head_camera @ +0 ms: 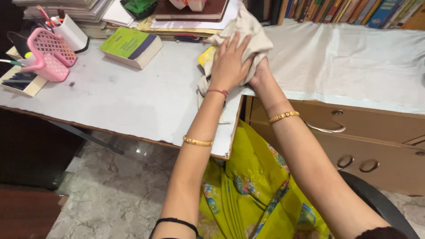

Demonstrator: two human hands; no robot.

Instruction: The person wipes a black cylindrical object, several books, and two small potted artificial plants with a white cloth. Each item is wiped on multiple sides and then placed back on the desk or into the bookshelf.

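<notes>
My left hand lies flat, fingers spread, on a beige cloth bunched at the right end of the white-topped desk. My right hand is mostly hidden under the cloth and grips it from the right side. A yellow object peeks out from beneath the cloth at its left edge; what it is I cannot tell.
A green and white book lies on the desk. Pink baskets and a white pen cup stand at the left. Stacked papers and books line the back. A wooden drawer cabinet under a white cover stands to the right.
</notes>
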